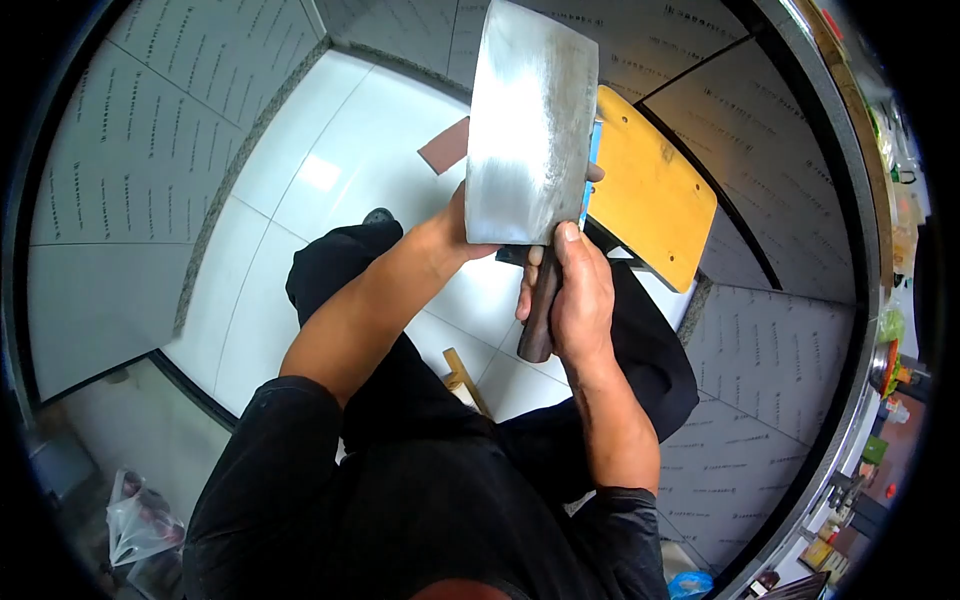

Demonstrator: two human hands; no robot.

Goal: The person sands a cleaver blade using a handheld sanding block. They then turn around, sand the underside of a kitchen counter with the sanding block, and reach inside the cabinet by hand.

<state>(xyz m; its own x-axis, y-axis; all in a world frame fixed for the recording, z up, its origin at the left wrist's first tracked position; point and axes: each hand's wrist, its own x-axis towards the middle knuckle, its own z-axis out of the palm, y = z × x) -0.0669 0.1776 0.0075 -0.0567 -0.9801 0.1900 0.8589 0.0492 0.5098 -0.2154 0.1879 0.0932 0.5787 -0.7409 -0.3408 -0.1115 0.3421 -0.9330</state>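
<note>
A broad cleaver (530, 130) is held up in front of me, its wide metal blade turned toward my view. My right hand (580, 290) is closed round its dark handle (540, 310), the thumb resting where the blade meets the handle. My left hand (462, 222) reaches behind the blade from the left, and most of it is hidden there. A fingertip (596, 173) shows past the blade's right edge, over a thin blue-edged thing (587, 195) behind the cleaver. That thing is mostly covered, so its kind cannot be told.
Behind the blade on the right stands a yellow stool (655, 190). A reddish-brown flat piece (445, 147) lies on the white tiled floor (330, 130). A wooden piece (463, 378) shows between my legs. Grey panels (160, 80) surround me. A plastic bag (140, 520) is at lower left.
</note>
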